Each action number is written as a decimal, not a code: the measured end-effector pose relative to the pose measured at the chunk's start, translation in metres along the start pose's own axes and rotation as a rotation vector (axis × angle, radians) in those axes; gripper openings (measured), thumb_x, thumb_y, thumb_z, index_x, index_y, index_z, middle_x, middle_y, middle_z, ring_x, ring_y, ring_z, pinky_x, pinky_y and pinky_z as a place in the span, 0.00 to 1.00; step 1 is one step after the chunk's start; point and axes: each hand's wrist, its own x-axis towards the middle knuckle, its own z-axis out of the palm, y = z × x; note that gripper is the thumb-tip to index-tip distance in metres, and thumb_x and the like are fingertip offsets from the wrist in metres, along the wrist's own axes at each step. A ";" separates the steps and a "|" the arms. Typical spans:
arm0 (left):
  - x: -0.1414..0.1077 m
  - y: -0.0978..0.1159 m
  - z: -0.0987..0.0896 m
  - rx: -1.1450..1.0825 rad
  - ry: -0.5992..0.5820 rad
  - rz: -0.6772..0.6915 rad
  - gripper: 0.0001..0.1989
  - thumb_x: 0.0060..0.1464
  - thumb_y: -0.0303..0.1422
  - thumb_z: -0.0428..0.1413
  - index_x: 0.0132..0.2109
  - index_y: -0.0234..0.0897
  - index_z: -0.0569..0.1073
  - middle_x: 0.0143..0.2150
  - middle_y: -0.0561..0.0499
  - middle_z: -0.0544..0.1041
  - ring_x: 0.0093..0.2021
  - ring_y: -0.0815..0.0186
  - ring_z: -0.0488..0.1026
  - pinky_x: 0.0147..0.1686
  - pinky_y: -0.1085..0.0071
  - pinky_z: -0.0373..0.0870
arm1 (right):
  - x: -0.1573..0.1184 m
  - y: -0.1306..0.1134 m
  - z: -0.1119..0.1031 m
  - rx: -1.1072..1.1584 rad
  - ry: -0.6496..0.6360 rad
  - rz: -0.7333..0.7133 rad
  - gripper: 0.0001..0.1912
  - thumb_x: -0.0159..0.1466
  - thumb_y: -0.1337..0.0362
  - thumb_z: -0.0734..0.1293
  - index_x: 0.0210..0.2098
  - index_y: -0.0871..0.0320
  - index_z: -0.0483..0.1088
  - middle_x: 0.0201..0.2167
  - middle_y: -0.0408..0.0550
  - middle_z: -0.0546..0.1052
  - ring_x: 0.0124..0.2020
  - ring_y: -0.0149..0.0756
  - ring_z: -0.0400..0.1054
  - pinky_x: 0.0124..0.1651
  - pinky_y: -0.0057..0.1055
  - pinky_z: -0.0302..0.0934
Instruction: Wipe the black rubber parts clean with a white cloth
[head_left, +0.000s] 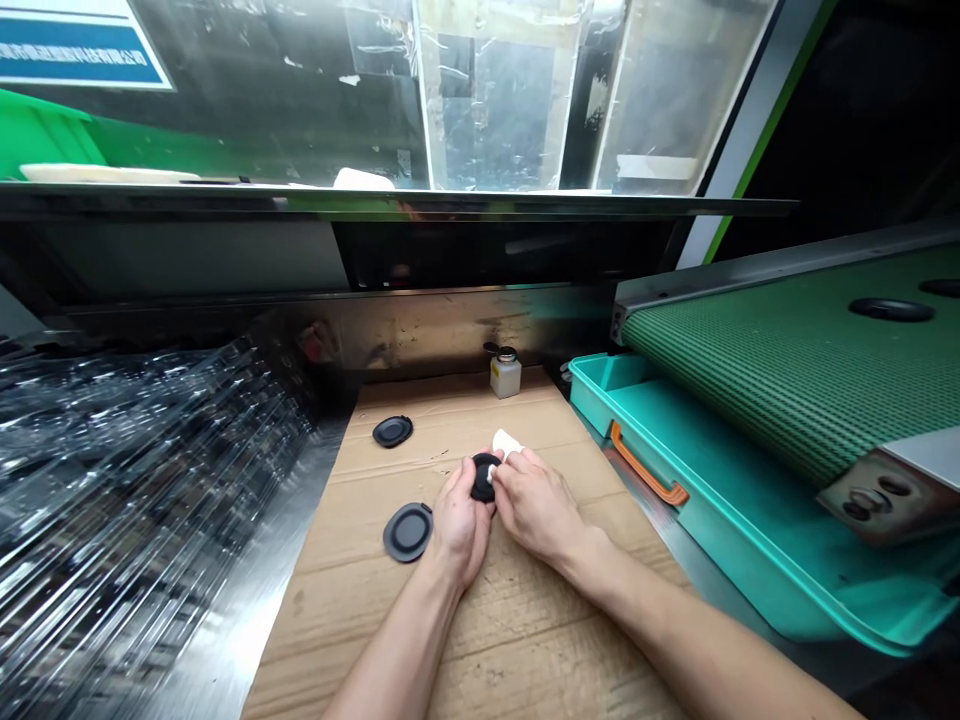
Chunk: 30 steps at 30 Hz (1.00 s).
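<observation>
My left hand (459,520) is closed around the edge of a round black cap-like disc (480,482), above the cardboard sheet (525,630). My right hand (536,500) pinches a white cloth or tissue (507,443), and a bit of it presses on the disc's face. Part of the disc is hidden behind the right fingers. To the left on the cardboard lie two similar dark discs, a nearer disc (409,532) beside my left hand and a farther disc (392,431). A small white bottle (505,374) with a dark top stands at the cardboard's far edge.
At right, a teal tray (750,560) with an orange handle (645,468) sits partly under a green conveyor belt (780,350), which carries a black disc (891,310). Stacked clear plastic trays (112,500) fill the left side. A metal shelf (450,203) crosses the back.
</observation>
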 end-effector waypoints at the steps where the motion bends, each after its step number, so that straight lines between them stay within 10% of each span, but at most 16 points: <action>1: -0.001 0.001 0.000 -0.011 0.015 0.003 0.12 0.62 0.33 0.51 0.45 0.31 0.75 0.48 0.40 0.78 0.50 0.59 0.74 0.52 0.63 0.69 | -0.001 -0.001 0.001 0.079 -0.009 -0.027 0.07 0.64 0.69 0.61 0.34 0.58 0.71 0.37 0.50 0.73 0.41 0.40 0.64 0.44 0.34 0.60; 7: 0.000 0.005 -0.002 -0.037 0.022 -0.044 0.12 0.61 0.34 0.52 0.43 0.30 0.76 0.45 0.40 0.78 0.48 0.58 0.75 0.52 0.61 0.70 | 0.002 0.004 -0.004 0.558 0.064 -0.182 0.07 0.65 0.68 0.63 0.38 0.56 0.74 0.35 0.46 0.75 0.39 0.33 0.68 0.46 0.31 0.62; 11: -0.002 0.001 0.002 0.023 -0.085 -0.026 0.12 0.61 0.35 0.54 0.44 0.32 0.76 0.45 0.42 0.79 0.49 0.58 0.74 0.53 0.59 0.69 | 0.004 0.014 -0.010 0.458 0.261 0.004 0.11 0.67 0.65 0.62 0.45 0.55 0.74 0.37 0.48 0.73 0.40 0.36 0.66 0.45 0.33 0.61; 16: -0.009 -0.002 0.009 0.117 -0.189 -0.015 0.15 0.58 0.36 0.57 0.49 0.33 0.75 0.50 0.42 0.77 0.54 0.56 0.71 0.55 0.60 0.67 | 0.003 0.012 -0.010 0.201 0.160 -0.010 0.14 0.69 0.64 0.58 0.48 0.54 0.72 0.36 0.49 0.72 0.40 0.38 0.63 0.43 0.32 0.60; 30: -0.002 0.015 0.000 -0.092 0.049 -0.077 0.13 0.59 0.30 0.51 0.48 0.29 0.73 0.50 0.36 0.76 0.53 0.55 0.73 0.53 0.57 0.71 | -0.003 0.006 -0.003 0.126 0.084 0.018 0.08 0.66 0.67 0.59 0.36 0.57 0.70 0.35 0.49 0.70 0.39 0.37 0.63 0.43 0.31 0.59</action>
